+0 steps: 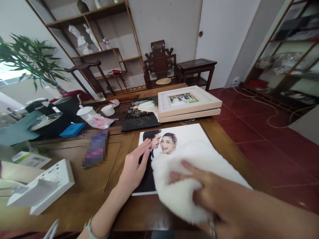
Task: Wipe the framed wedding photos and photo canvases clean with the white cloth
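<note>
A large photo print [147, 186] of a couple, on a flat white board, lies on the wooden table in front of me. My left hand [136, 162] rests flat on its left part, fingers stretched out and together. In my right hand [199, 181] is a white fluffy cloth [171, 196], bunched under the fingers and pressed on the print. The cloth covers the lower right of the picture and spreads towards its right edge. My right hand is somewhat blurred.
Behind the print are stacked pale wooden frames [189, 113] and a dark photo panel [139, 122]. At the left stand a white power strip [62, 186], a blue box [72, 130], a purple packet [96, 147], a white teapot [86, 111] and a cup [108, 110]. Red floor tiles [249, 132] lie beyond the table's right edge.
</note>
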Available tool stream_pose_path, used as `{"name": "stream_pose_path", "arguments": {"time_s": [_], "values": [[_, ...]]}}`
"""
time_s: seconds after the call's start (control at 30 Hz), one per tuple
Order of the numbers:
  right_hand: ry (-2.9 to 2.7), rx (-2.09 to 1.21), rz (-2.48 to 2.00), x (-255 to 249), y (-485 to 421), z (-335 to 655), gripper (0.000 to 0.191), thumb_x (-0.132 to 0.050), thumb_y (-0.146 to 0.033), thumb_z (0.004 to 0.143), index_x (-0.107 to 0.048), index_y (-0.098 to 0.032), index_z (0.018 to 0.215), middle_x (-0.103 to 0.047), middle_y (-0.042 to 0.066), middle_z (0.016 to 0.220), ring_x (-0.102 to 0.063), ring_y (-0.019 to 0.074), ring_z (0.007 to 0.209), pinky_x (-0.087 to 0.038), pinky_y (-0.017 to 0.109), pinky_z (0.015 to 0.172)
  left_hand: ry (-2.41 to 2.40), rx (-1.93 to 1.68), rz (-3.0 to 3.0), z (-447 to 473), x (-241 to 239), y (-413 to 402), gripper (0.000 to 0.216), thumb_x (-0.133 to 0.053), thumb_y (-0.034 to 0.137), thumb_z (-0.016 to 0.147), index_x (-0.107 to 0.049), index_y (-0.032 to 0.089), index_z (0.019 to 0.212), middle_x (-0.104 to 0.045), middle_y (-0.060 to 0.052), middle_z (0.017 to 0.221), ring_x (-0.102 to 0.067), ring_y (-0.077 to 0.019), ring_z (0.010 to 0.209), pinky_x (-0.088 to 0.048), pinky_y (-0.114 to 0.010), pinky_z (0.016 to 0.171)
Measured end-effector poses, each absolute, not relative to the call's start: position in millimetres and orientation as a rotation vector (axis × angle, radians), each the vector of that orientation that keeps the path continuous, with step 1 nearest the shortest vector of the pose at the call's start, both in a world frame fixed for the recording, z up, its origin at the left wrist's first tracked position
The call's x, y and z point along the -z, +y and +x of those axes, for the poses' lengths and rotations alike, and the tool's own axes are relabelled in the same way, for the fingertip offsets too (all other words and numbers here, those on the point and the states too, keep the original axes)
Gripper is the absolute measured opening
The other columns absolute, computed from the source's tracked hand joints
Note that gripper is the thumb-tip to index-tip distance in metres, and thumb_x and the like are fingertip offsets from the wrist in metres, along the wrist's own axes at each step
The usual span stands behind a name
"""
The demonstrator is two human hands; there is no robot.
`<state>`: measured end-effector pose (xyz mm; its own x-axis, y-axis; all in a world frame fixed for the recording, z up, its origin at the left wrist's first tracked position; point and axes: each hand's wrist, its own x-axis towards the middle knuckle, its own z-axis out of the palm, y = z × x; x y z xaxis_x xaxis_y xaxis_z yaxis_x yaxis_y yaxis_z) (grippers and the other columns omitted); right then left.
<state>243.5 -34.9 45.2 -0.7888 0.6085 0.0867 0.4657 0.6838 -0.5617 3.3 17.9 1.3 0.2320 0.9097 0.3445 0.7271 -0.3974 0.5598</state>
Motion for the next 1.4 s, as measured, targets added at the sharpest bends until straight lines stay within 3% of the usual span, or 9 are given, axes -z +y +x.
{"name": "stream_pose_path", "arguments": {"time_s": [0.13,0.23,0.37,0.67,0.8,0.97,1.1,1.2,1.4], "values": [[-2.620,-0.795,-0.691,-39.7,-35.2,240.4,0.015,-0.055,-0.021,0.075,-0.068,-0.021,0.083,-0.069,0.008,0.099,-0.058,0.0260,0.103,-0.036,0.039,0.099,1.526,-0.917,2.237,3.2,-1.2,17.4,0.036,-0.040,0.031,0.092,-0.064,0.015,0.114,-0.058,-0.008,0.126,-0.050,-0.0206,0.122,-0.038,-0.039,0.105],[-2.502,-0.764,-0.980,-42.4,-3.9,243.4,0.024,-0.051,-0.035,0.084,-0.064,-0.018,0.075,-0.066,0.009,0.086,-0.061,0.0219,0.080,-0.046,0.033,0.075,1.522,-0.930,2.230,3.6,-1.7,17.3,0.036,-0.040,0.031,0.092,-0.064,0.014,0.114,-0.059,-0.008,0.126,-0.051,-0.0204,0.121,-0.038,-0.038,0.106],[-2.404,-0.712,-1.082,-44.0,51.8,245.6,0.038,-0.047,-0.045,0.086,-0.055,-0.017,0.063,-0.055,0.001,0.061,-0.051,0.0156,0.058,-0.038,0.028,0.057,1.525,-0.937,2.211,3.8,-2.3,17.6,0.036,-0.040,0.031,0.092,-0.064,0.014,0.114,-0.059,-0.008,0.126,-0.051,-0.0204,0.121,-0.037,-0.039,0.106],[-2.383,-0.615,-1.101,-41.7,63.4,240.1,0.031,-0.044,-0.039,0.088,-0.057,-0.017,0.071,-0.059,0.004,0.068,-0.055,0.0195,0.067,-0.038,0.030,0.064,1.521,-0.946,2.205,3.8,-2.2,17.9,0.036,-0.040,0.031,0.092,-0.064,0.015,0.114,-0.059,-0.007,0.126,-0.051,-0.0204,0.121,-0.038,-0.039,0.106],[-2.524,-0.708,-1.107,-48.2,2.0,236.2,0.027,-0.046,-0.036,0.086,-0.065,-0.016,0.084,-0.065,0.011,0.090,-0.059,0.0244,0.084,-0.043,0.036,0.079,1.517,-0.937,2.224,3.6,-1.2,17.8,0.036,-0.041,0.030,0.092,-0.064,0.013,0.114,-0.059,-0.009,0.126,-0.051,-0.0203,0.121,-0.037,-0.038,0.106],[-2.596,-0.924,-0.805,-57.0,-43.2,235.4,0.019,-0.056,-0.019,0.075,-0.067,-0.017,0.090,-0.063,0.011,0.113,-0.051,0.0259,0.114,-0.033,0.035,0.102,1.518,-0.919,2.243,3.8,-1.1,17.9,0.038,-0.039,0.030,0.093,-0.063,0.009,0.114,-0.058,-0.011,0.126,-0.051,-0.0197,0.122,-0.038,-0.037,0.106],[-2.524,-0.828,-0.973,-50.0,-15.4,238.7,0.017,-0.051,-0.028,0.083,-0.065,-0.017,0.081,-0.065,0.009,0.087,-0.061,0.0231,0.086,-0.045,0.032,0.079,1.514,-0.932,2.254,3.9,-0.2,18.0,0.037,-0.040,0.029,0.093,-0.063,0.010,0.115,-0.058,-0.010,0.126,-0.050,-0.0192,0.122,-0.037,-0.035,0.106],[-2.474,-0.636,-1.124,-42.9,25.7,236.8,0.033,-0.046,-0.041,0.088,-0.058,-0.017,0.067,-0.057,0.005,0.064,-0.054,0.0197,0.064,-0.039,0.029,0.059,1.518,-0.953,2.246,3.8,0.6,18.2,0.036,-0.041,0.030,0.092,-0.063,0.011,0.114,-0.059,-0.010,0.125,-0.051,-0.0193,0.121,-0.038,-0.035,0.106],[-2.314,-0.603,-1.062,-40.4,88.2,224.6,0.033,-0.045,-0.040,0.088,-0.054,-0.017,0.066,-0.060,0.004,0.070,-0.053,0.0170,0.066,-0.036,0.028,0.063,1.529,-0.950,2.210,3.6,-0.1,19.0,0.037,-0.040,0.031,0.092,-0.064,0.012,0.113,-0.060,-0.009,0.125,-0.052,-0.0203,0.120,-0.039,-0.038,0.105]]}}
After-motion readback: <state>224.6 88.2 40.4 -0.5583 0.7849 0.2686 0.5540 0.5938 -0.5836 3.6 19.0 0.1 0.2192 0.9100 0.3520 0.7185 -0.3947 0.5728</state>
